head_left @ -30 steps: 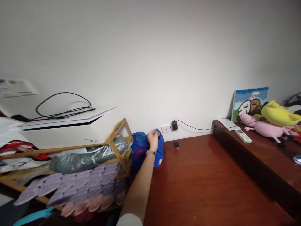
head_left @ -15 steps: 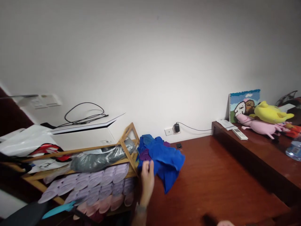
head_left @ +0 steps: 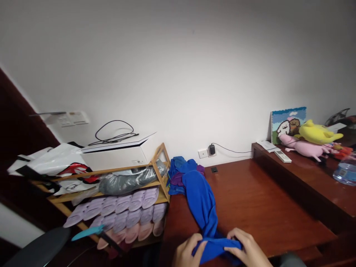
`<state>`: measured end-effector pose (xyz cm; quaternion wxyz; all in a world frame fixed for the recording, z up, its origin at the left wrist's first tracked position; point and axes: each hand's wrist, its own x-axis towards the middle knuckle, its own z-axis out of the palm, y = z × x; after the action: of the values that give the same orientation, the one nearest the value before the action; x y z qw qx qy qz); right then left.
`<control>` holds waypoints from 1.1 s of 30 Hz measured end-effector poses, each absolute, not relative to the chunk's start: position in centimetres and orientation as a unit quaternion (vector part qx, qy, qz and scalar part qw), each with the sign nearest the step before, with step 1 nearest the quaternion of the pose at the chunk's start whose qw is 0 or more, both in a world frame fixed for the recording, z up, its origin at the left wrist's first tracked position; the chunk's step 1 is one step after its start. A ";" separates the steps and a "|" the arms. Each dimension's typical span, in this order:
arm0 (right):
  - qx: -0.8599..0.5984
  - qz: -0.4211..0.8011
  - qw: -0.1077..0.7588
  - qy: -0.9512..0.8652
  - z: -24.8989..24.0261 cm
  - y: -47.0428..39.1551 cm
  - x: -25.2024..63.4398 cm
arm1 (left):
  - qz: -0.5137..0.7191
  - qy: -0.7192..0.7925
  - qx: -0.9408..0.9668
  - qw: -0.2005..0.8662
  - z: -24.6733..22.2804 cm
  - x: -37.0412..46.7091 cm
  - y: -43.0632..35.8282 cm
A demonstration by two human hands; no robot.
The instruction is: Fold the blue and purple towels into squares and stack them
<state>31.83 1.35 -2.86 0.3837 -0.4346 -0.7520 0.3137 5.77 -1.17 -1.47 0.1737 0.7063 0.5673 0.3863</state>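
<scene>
A long piece of blue cloth point(head_left: 200, 202) stretches over the reddish-brown desk point(head_left: 250, 196), from a heap at the back down to the front edge. My left hand point(head_left: 189, 250) pinches its near end on the left side. On the right side of that same end, the fingers of my right hand point(head_left: 246, 246) are closed on the fabric. The far part of the cloth rests against a pile of crumpled blue and purple cloths point(head_left: 178, 172) by the wall.
Left of the desk stands a wooden rack point(head_left: 160, 163) with rows of lilac and pink slippers point(head_left: 133, 200) and a white box point(head_left: 116, 157) on top. At right, a raised shelf point(head_left: 308, 174) bears plush toys point(head_left: 317, 133), a remote point(head_left: 283, 155) and a water bottle point(head_left: 345, 173).
The blue cloth's near end has been drawn toward me and lies stretched out. My left hand has come back from the pile, and my right hand has entered and gripped the cloth.
</scene>
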 end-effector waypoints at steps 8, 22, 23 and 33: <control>-0.399 0.159 0.426 -0.796 4.1 0.2 36.8 | 0.294 0.573 0.743 0.182 0.0 5.2 -1.9; -0.408 0.161 0.457 -0.773 11.3 1.7 39.9 | 0.625 0.478 0.593 0.170 14.6 3.3 1.3; -0.423 0.169 0.455 -0.765 11.8 2.0 39.8 | 0.619 0.470 0.605 0.174 16.0 4.3 1.8; -0.367 0.288 0.457 -0.757 11.5 2.9 33.3 | 0.465 0.385 0.704 0.374 13.9 14.7 4.0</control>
<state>33.30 2.85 11.50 0.4569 -0.3674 -0.7572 0.2881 14.73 3.96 13.93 0.3740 0.7037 0.3855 0.4652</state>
